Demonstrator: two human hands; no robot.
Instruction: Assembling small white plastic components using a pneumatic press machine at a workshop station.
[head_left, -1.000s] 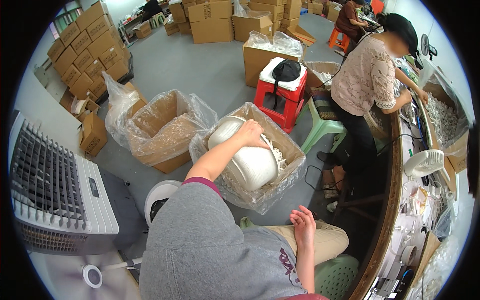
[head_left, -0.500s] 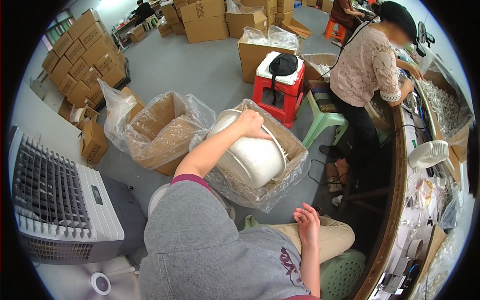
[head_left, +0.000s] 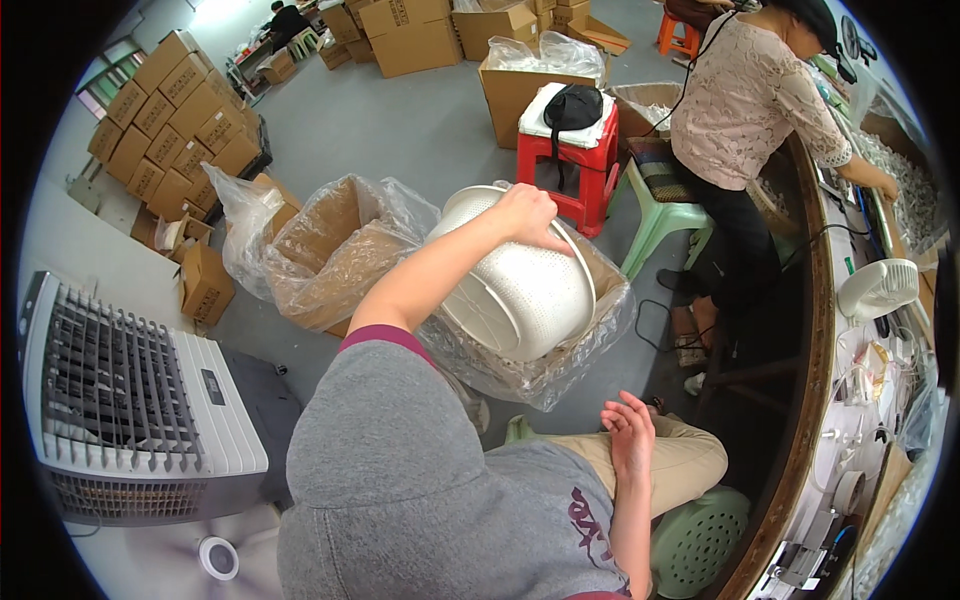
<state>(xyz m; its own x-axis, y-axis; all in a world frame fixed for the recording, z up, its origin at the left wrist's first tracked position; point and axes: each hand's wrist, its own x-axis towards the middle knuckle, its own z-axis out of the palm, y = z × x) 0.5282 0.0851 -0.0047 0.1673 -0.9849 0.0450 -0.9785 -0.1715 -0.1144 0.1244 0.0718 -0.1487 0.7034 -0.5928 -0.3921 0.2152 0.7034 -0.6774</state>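
White, round, perforated plastic basket [head_left: 535, 295]: we have our left hand's [head_left: 525, 215] fingers clamped on its rim, while our right hand [head_left: 630, 430] is free, its fingers loosely curled, above our beige trousers [head_left: 688, 452]. We judge the tipping well under way: the basket lies steeply tilted over a brown cardboard box lined with clear plastic [head_left: 560, 368], not yet set aside. Whether anything remains inside, we cannot tell. Its pierced wall looks glossy and whole.

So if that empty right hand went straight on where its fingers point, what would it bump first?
Most likely the plastic-lined carton beneath the white basket, though depth is unclear and the right hand may pass above it.
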